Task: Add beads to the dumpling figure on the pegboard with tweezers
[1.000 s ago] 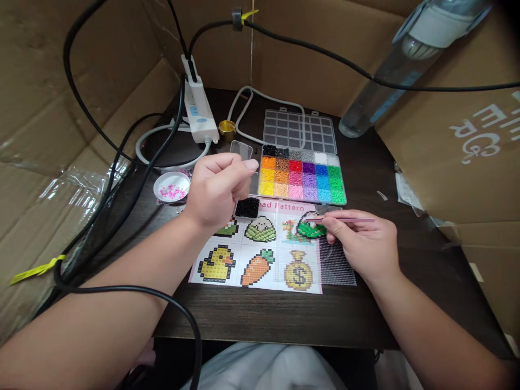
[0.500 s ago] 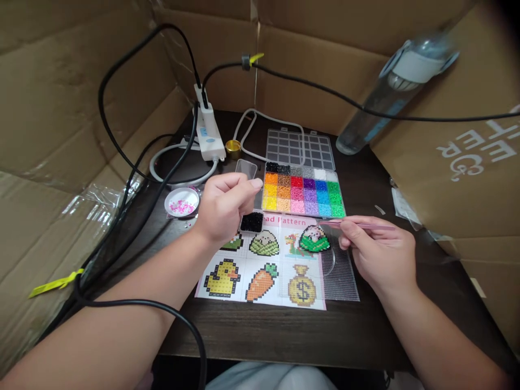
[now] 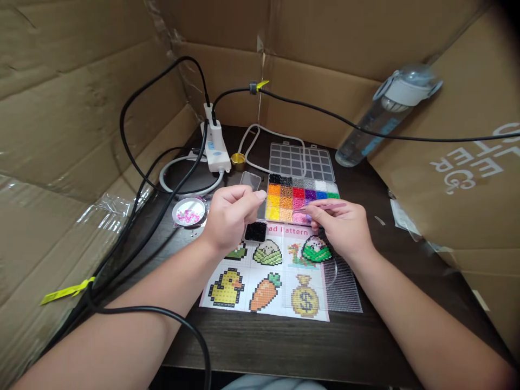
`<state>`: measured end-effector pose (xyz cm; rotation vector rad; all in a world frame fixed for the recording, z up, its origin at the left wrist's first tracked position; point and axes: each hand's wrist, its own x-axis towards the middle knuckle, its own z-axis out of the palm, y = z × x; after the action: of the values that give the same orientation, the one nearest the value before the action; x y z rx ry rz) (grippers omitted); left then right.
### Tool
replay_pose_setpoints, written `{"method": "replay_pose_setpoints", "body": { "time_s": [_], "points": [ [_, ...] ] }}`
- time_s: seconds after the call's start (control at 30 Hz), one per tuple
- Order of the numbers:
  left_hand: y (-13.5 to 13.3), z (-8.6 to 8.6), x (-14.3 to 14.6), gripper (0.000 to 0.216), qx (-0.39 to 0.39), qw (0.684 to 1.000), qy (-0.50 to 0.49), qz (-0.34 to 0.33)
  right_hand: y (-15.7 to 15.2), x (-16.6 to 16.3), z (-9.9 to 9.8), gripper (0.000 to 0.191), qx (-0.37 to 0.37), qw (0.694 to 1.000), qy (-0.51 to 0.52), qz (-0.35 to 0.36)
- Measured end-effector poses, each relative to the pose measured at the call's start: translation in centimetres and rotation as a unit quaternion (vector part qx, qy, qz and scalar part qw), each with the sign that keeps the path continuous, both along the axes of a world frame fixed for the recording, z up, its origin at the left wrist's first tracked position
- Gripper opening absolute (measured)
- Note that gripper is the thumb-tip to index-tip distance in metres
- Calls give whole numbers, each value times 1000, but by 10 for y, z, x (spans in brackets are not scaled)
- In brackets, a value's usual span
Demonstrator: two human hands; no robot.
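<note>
My right hand [image 3: 343,227] pinches pink tweezers [image 3: 325,206], whose tip lies over the pink compartments of the open bead box [image 3: 303,197]. My left hand [image 3: 229,214] is curled loosely above a small tray of black beads [image 3: 255,232]; I cannot make out anything in its fingers. A pattern sheet [image 3: 268,271] with duck, carrot and money-bag pictures lies below both hands. A partly built green and white bead figure [image 3: 316,250] sits on the clear pegboard [image 3: 343,281] over the sheet's upper right corner.
A white dish of pink beads [image 3: 188,212] stands at the left. Behind are a power strip [image 3: 215,149] with black cables [image 3: 134,162], a gold cap [image 3: 238,158], the box's clear lid [image 3: 303,161] and a leaning water bottle [image 3: 377,119]. Cardboard walls [image 3: 81,108] surround the dark table [image 3: 284,346].
My right hand has moved up and left with the tweezers, from the bead figure to the bead box. The left hand stays put. The camera has tilted up.
</note>
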<state>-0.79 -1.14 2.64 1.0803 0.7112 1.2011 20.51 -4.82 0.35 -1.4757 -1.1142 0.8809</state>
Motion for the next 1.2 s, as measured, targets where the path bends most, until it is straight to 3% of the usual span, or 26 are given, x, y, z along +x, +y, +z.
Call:
{"method": "replay_pose_setpoints", "body": {
  "time_s": [0.6,0.97,1.2],
  "points": [
    [0,0,1,47,6,1000,3,-2,-3,1,0,19,-24,999,-21,28],
    [0,0,2,48,10,1000,-8,-6,-4,-2,1,17,-14,1000,-16,-2],
    [0,-2,2,49,18,1000,6,-1,-18,3,21,10,86,995,-33,-43]
  ]
}}
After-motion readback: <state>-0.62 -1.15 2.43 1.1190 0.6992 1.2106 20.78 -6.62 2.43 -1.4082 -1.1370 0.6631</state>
